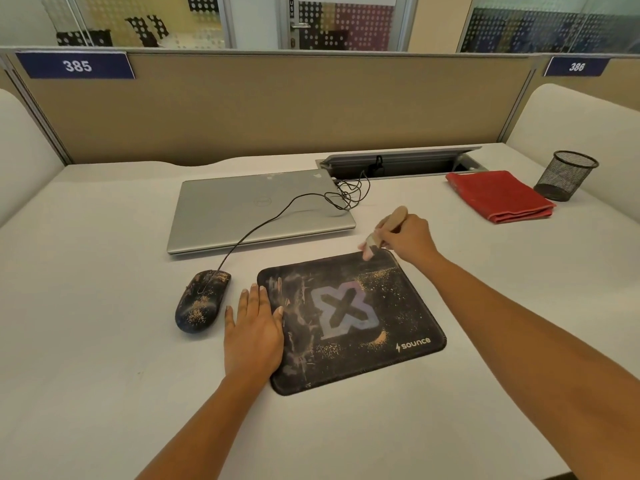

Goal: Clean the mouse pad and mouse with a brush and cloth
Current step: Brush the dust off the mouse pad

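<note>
A black mouse pad (360,362) with an X logo lies on the white desk, dusted with tan powder. My left hand (252,327) rests flat on the desk, fingers spread, overlapping the pad's left edge. My right hand (407,237) grips a small wooden-handled brush (382,233) whose bristles touch the pad's far right corner. A black wired mouse (201,303), also speckled with powder, sits left of the pad. A folded red cloth (498,195) lies at the far right, away from both hands.
A shut silver laptop (256,209) lies behind the pad, the mouse cable (263,223) running across its lid to an open cable tray (398,164). A black mesh pen cup (564,174) stands beside the cloth. Beige partitions (270,105) close the desk's back.
</note>
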`<move>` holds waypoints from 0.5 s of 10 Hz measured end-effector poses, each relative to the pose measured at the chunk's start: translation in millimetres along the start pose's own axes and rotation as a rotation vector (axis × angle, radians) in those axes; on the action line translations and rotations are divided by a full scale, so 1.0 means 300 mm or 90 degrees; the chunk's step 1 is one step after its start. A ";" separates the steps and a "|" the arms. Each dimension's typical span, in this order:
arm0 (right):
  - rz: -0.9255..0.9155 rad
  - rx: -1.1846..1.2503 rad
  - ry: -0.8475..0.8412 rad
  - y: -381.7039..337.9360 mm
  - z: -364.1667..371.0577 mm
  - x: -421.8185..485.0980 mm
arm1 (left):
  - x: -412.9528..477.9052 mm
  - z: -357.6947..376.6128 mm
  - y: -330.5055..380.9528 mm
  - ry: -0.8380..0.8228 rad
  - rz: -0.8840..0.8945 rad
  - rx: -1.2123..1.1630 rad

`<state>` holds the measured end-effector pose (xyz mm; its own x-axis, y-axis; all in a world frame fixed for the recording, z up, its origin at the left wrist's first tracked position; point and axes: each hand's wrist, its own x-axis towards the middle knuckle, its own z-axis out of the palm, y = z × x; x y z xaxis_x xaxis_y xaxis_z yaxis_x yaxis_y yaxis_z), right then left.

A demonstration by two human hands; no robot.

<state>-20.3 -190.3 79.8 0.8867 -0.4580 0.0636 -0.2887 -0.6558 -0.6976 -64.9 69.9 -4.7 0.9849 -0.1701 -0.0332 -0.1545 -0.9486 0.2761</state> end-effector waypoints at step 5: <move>0.044 -0.113 0.093 0.085 -0.099 -0.018 | -0.002 0.005 0.000 0.013 0.001 0.001</move>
<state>-43.3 -222.3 82.8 0.8047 -0.5791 0.1308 -0.4180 -0.7091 -0.5678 -65.6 69.5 -6.1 0.9861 -0.1657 -0.0134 -0.1557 -0.9489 0.2745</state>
